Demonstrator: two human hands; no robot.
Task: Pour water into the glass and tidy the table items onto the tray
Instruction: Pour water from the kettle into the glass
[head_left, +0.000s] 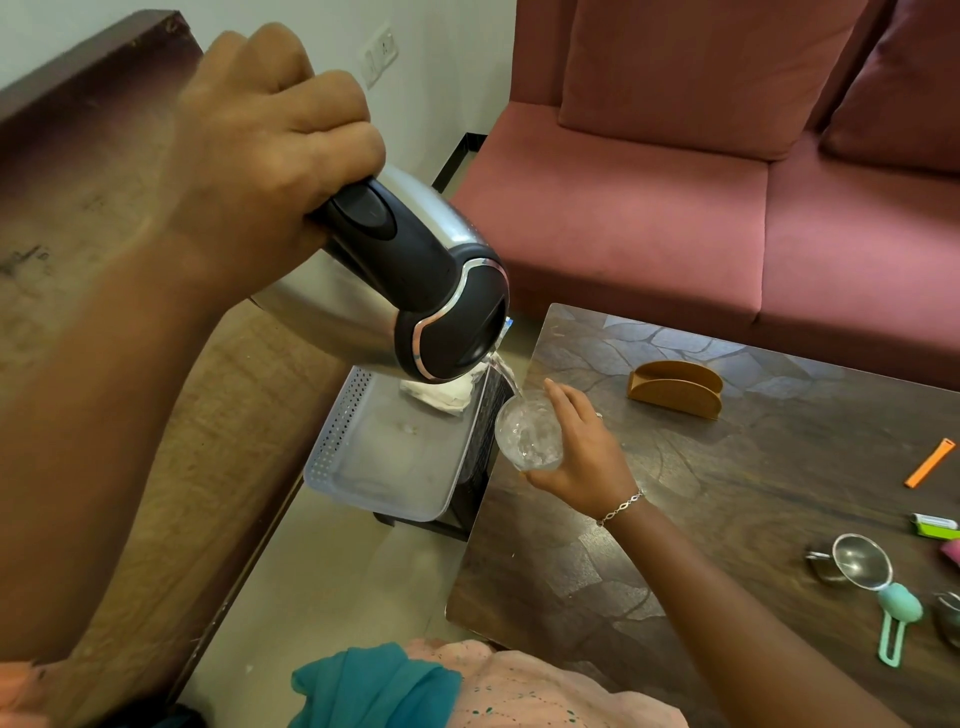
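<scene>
Left hand (270, 156): fingers wrapped tight around kettle (415, 291) handle; kettle tipped, water streaming from spout.
Right hand (576, 447): fingers curled around one glass (527, 436), held at table (675, 519) edge beside tray (384, 457).
Writing: none readable.
Table items: one napkin holder (675, 389), one strainer (867, 571).

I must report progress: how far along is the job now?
Done: nothing visibly finished. In hand: the left hand tilts the kettle, water streaming into the glass held by the right hand. Left: the napkin holder and strainer go onto the tray.
</scene>
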